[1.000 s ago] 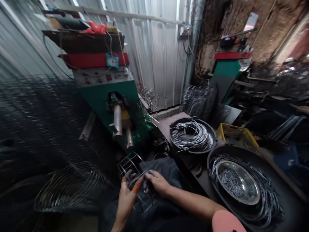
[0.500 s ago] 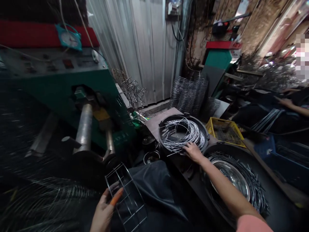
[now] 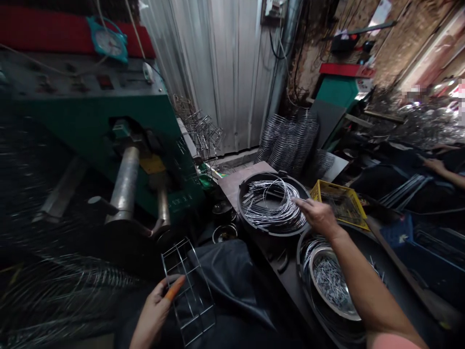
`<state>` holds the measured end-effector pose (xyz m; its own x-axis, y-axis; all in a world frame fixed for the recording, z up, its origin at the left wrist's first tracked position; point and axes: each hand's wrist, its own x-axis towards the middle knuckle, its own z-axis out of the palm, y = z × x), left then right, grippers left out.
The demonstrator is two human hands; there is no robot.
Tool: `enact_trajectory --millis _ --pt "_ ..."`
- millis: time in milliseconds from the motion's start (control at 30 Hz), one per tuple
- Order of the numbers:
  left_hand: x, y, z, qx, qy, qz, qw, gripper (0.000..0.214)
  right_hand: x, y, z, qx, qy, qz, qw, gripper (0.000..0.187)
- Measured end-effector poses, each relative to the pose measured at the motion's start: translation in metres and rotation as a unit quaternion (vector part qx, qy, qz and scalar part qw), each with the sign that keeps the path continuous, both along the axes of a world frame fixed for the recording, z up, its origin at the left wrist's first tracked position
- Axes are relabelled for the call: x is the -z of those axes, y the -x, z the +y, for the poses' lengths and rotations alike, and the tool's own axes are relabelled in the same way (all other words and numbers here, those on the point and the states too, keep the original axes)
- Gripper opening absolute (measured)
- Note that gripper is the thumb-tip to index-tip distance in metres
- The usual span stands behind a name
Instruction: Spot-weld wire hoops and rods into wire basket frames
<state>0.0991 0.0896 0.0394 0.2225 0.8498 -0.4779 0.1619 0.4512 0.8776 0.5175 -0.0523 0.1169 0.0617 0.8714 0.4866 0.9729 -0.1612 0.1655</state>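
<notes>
My left hand (image 3: pixel 158 303), with an orange cover on the thumb, grips a rectangular wire rack (image 3: pixel 191 293) of thin shiny bars by its left side, above dark cloth on my lap. My right hand (image 3: pixel 317 215) is at the right rim of a round black tray (image 3: pixel 250 225), fingers pinched together at the edge of the heaped wire rings (image 3: pixel 267 218). A thin wire ring (image 3: pixel 278 178) rises from the heap toward my fingertips. Under my right forearm, a metal bowl (image 3: pixel 354 315) of short metal pieces sits in a larger black tray (image 3: pixel 303 276) with more wire.
A green machine (image 3: pixel 83 126) with metal rollers stands close on the left, a teal clock on it. Stacked wire rings (image 3: pixel 286 140) stand behind the tray. A yellow crate (image 3: pixel 341 201) and a blue crate (image 3: pixel 399 242) are at right. Another person's hand (image 3: pixel 436 167) shows at far right.
My right hand has moved right and slightly up, from the tray's front edge to its right side. The bowl of metal pieces is more exposed. My left hand still holds the rack.
</notes>
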Motion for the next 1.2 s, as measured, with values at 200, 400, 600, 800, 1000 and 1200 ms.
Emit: enact_trajectory --millis 200,400,600,800,1000,1200 --pt "0.008 0.013 0.000 -0.064 0.000 -0.043 0.997 0.047 -0.087 0.060 -0.003 0.053 -0.020 -0.110 0.992 0.029" --pt "-0.001 0.028 0.021 -0.157 -0.071 -0.092 0.981 0.043 -0.098 0.119 0.061 -0.205 -0.025 0.019 0.978 0.025" --pt "-0.016 0.044 0.058 -0.159 -0.091 -0.108 0.977 0.035 -0.008 0.191 0.178 -0.339 0.034 0.285 0.896 0.021" --pt "-0.008 0.054 0.077 -0.135 -0.080 -0.128 0.979 0.035 0.063 0.223 0.223 -0.330 0.029 0.273 0.903 0.024" --pt "-0.001 0.051 0.090 -0.134 -0.061 -0.167 0.975 0.035 0.073 0.223 0.235 -0.319 0.030 0.270 0.908 0.024" --pt "-0.005 0.044 0.094 -0.148 -0.039 -0.182 0.971 0.037 0.078 0.219 0.245 -0.316 0.028 0.264 0.911 0.023"
